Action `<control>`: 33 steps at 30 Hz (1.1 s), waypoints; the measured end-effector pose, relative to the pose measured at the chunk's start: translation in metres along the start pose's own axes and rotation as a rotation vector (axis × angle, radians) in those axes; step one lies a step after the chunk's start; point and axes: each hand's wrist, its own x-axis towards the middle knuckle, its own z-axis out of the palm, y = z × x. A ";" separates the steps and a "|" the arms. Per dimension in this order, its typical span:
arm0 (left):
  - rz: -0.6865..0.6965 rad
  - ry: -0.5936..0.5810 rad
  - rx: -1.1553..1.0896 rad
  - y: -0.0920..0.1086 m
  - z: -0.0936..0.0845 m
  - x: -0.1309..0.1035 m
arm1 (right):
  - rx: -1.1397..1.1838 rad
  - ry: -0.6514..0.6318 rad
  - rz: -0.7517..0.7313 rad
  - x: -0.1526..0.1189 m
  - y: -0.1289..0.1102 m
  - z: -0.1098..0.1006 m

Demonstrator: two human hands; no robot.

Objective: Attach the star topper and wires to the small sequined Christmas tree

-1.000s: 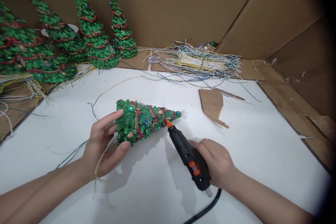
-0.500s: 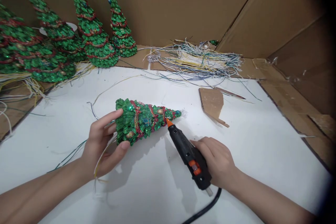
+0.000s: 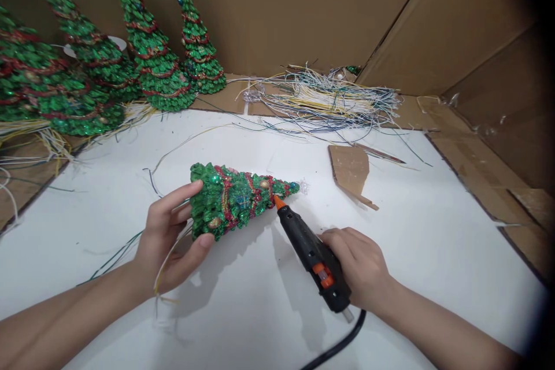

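Observation:
A small green Christmas tree (image 3: 236, 199) with red garlands lies on its side, its clear star tip pointing right. My left hand (image 3: 173, 237) grips it by the base, thumb below and fingers above, with thin wires trailing from there past the wrist. My right hand (image 3: 358, 263) is wrapped round a black glue gun (image 3: 310, 254). The orange nozzle of the gun meets the tree's near side, close to the upper garland; whether it touches or hovers just off it, I cannot tell. The gun's handle is hidden behind my fingers.
More decorated trees (image 3: 160, 63) stand at the back left. A heap of thin wires (image 3: 333, 98) lies along the back edge. Right of the tree is a torn cardboard piece (image 3: 350, 170) on the white tabletop (image 3: 433, 231). Cardboard walls (image 3: 303, 11) enclose the back and right.
Almost nothing differs. The rear of the glue gun and my right hand have shifted very slightly, while the nozzle stays at the same spot on the tree.

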 end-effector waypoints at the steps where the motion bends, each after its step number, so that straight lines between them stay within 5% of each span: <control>1: -0.001 0.000 0.000 0.000 0.000 0.000 | -0.001 0.002 0.000 0.000 0.000 0.000; 33: 0.105 -0.040 0.031 -0.005 -0.002 0.003 | -0.078 0.017 0.011 -0.007 -0.001 0.006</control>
